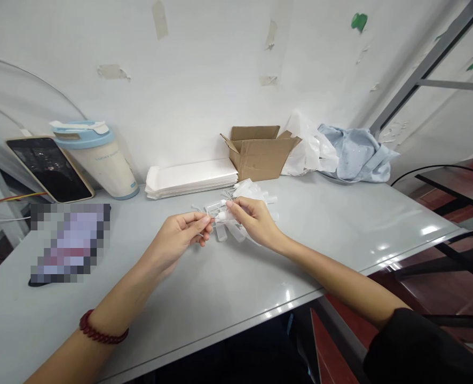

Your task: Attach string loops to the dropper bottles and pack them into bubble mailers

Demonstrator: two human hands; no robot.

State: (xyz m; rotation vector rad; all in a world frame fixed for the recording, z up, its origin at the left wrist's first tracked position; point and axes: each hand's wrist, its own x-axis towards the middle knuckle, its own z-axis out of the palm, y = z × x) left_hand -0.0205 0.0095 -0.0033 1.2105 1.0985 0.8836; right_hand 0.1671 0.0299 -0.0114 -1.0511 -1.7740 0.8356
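Note:
Over the middle of the table, my left hand [192,229] pinches thumb against fingertips. What sits in that pinch is too small to name; it meets the tip of a small white-tipped plastic tube [221,215]. My right hand [256,221] is closed around this tube from the right, its thumb and index finger pressed together. Under and around both hands lies a loose pile of small translucent plastic tubes [235,231] with white ends. Thin clear strands stick out of the pile on its left side. My right palm and fingers hide part of the pile.
Behind the pile are a stack of white flat sheets [192,178] and an open cardboard box [264,157]. A white plastic bag [308,146] and light blue cloth [352,154] lie to the right. At left stand a phone [50,170], a tumbler [104,160] and a blurred-out item [72,240].

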